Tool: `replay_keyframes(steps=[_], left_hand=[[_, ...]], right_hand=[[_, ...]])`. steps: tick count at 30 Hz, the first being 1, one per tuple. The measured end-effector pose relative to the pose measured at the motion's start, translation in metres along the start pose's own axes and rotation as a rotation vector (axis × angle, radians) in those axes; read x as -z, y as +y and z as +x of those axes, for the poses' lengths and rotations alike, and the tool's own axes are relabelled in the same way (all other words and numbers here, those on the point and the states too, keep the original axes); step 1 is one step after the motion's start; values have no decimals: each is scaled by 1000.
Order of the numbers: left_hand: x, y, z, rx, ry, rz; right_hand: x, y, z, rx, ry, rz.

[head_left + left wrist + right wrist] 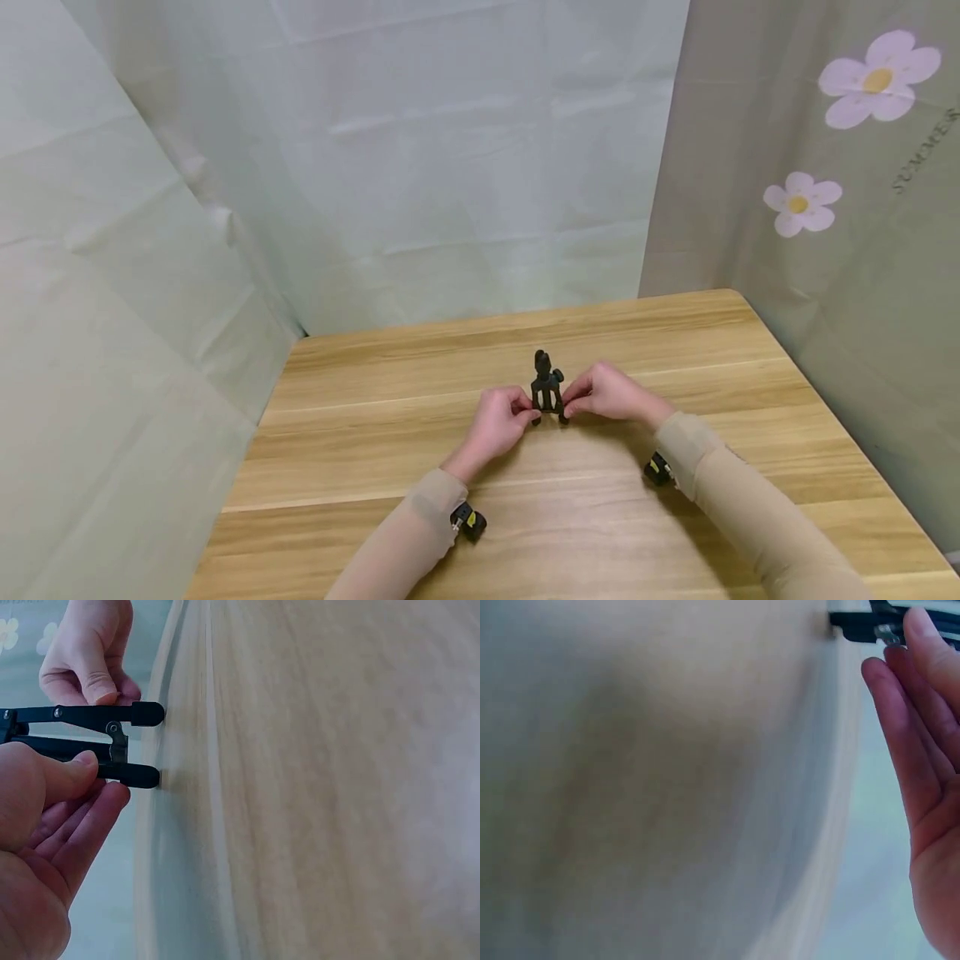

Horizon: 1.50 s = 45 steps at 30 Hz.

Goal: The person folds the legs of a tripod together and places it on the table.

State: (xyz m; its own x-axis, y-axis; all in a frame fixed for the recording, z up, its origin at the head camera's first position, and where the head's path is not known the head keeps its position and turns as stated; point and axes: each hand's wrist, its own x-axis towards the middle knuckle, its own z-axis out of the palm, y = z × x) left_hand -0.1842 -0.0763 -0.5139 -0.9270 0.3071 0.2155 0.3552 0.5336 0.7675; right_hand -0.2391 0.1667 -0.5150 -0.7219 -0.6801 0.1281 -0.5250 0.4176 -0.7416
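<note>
A small black tripod (547, 392) stands upright on the wooden table, its legs partly spread. My left hand (501, 423) is at its left side; in the left wrist view the thumb and fingers of that left hand (52, 817) pinch one leg (135, 775) just above its rounded foot. From the other side my right hand (611, 393) holds another leg between thumb and fingertips. The right wrist view shows that right hand (937, 750) with its thumb over the dark leg (855, 628); the rest of the tripod is cut off there. A metal brace (117, 742) joins the legs.
The wooden table (360, 450) runs out to hanging pale cloth (465, 167) at the back and sides. A curtain with printed flowers (877, 80) hangs at the right. Small black wrist cameras (468, 521) are strapped below both sleeves.
</note>
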Motion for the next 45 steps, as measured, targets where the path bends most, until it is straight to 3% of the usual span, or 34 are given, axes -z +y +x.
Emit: replay_keyframes(steps=[4, 18, 26, 34, 41, 45], left_hand=[[0, 0, 1, -16, -4, 13], [3, -4, 6, -69, 27, 75], [4, -8, 8, -97, -3, 134], [7, -9, 9, -58, -39, 84], [22, -4, 7, 12, -91, 18], [41, 11, 8, 21, -72, -6]], right_hand=[[-4, -4, -1, 62, 24, -67], [-20, -11, -1, 63, 116, -82], [-19, -11, 0, 55, 88, -90], [-16, -14, -2, 41, 55, -76], [-15, -12, -6, -1, 39, -56], [-13, -13, -9, -48, 28, -57]])
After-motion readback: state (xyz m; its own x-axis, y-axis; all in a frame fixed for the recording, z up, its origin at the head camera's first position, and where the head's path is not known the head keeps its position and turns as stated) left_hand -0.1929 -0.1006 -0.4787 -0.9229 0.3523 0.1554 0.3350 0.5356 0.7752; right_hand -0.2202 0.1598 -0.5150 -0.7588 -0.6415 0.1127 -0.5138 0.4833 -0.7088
